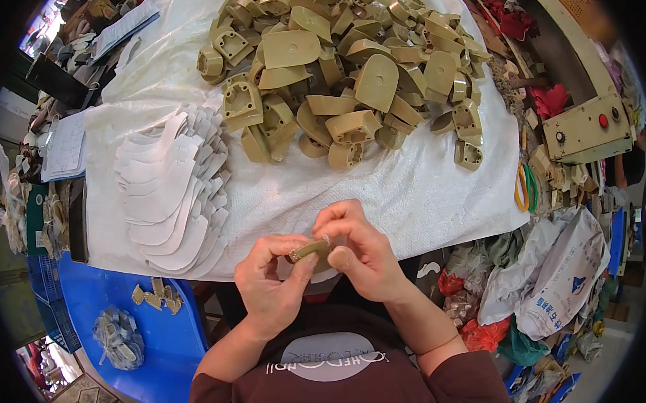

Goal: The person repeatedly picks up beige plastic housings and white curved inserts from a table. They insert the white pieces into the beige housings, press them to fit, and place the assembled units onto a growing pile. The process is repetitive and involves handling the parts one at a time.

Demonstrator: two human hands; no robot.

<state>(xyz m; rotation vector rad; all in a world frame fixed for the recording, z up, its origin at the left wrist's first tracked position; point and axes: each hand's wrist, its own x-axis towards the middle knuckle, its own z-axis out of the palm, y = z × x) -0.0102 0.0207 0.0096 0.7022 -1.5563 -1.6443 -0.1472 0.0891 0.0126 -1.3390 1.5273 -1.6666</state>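
Above my lap, just off the table's near edge, my left hand (273,278) grips a small olive shoe heel (308,250) between thumb and fingers. My right hand (360,250) is closed in a pinch at the heel's right end. A thin whitish bit shows by the right fingertips, too small to name. On the table beyond lies a big heap of similar olive heels (375,81), some with holed faces showing. Left of my hands, thin white curved pieces (161,187) are fanned out in overlapping layers.
White sheeting (425,184) covers the table. At left are a blue stool (165,353) bearing a bagged bundle (119,338) and loose scraps, plus a paper pad (67,147). To the right stand a control box (589,130) with a red button, rubber bands (527,187) and plastic bags (561,277).
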